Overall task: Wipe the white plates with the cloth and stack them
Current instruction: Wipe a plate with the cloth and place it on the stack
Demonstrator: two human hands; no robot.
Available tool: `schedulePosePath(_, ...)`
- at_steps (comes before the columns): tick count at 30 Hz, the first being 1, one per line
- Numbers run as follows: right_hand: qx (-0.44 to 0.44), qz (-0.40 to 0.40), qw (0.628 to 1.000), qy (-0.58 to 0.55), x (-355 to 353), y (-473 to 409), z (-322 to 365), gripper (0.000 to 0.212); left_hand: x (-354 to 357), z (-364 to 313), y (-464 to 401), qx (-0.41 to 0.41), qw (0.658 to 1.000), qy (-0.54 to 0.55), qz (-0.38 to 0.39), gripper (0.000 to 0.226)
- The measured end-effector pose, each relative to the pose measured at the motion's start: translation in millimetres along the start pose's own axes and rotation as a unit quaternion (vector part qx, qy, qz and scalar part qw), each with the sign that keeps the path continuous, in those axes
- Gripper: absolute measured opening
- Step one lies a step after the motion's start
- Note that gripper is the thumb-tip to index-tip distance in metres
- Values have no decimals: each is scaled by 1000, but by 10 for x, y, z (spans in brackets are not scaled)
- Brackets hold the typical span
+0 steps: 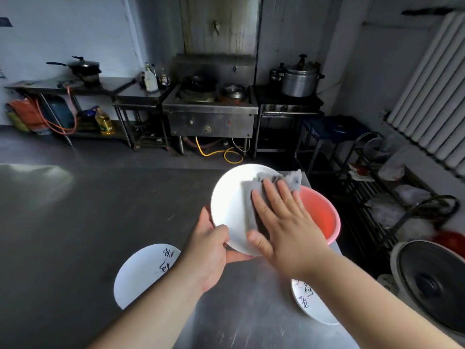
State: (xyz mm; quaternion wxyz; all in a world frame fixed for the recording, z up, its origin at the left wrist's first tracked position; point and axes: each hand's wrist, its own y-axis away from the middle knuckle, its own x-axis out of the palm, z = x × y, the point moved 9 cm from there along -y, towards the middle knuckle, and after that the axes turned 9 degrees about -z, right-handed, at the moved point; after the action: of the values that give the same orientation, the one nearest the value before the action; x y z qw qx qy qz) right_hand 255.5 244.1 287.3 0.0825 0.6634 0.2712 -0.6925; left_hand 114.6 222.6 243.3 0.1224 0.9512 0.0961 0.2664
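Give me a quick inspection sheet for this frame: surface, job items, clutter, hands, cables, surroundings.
Surface: steel table, bare metal with glare at its left edge.
Job's things: white plate held tilted above the table; grey cloth spread on its face; two printed plates lie flat, left plate and right plate. No stack seen.
Clutter: pink basin behind the held plate.
Hands: left hand grips the plate's near rim, thumb on top; right hand presses the cloth with flat fingers.
Cables: yellow hose under the stove; orange hose by the gas cylinder.
Surroundings: wok stove, pressure cooker, radiator, fan.
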Motion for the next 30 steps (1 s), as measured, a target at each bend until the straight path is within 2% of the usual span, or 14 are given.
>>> schedulePosePath(3,17,0,1000,-10,-82,-94,10,96,12,-40,-42,8,1000,29,-9,60)
schedulePosePath(7,-23,9,999,-42,106,237,356,99,-111,-5,-108,5,996,68,-52,60)
schedulePosePath(13,29,-13,999,-7,35,-46,-37,96,-97,-10,-85,19,994,90,-50,67)
schedulePosePath(16,15,-39,996,-83,181,161,215,95,-155,-85,-131,34,993,85,-79,60)
schedulePosePath(18,-15,-83,987,-134,229,291,309,88,-209,-104,-148,39,993,79,-84,63)
schedulePosePath(22,-12,-176,962,-206,-121,-31,-71,57,-240,-91,-117,49,997,-9,-57,68)
schedulePosePath(25,-42,-166,959,-225,-377,-359,-216,40,-205,-114,-73,49,994,-93,-13,67)
schedulePosePath(28,-94,-159,971,-155,-500,-553,-141,37,-110,-119,8,42,983,-171,58,60)
schedulePosePath(30,-79,-150,974,-153,-507,-621,-151,40,-92,-164,34,52,978,-191,74,61)
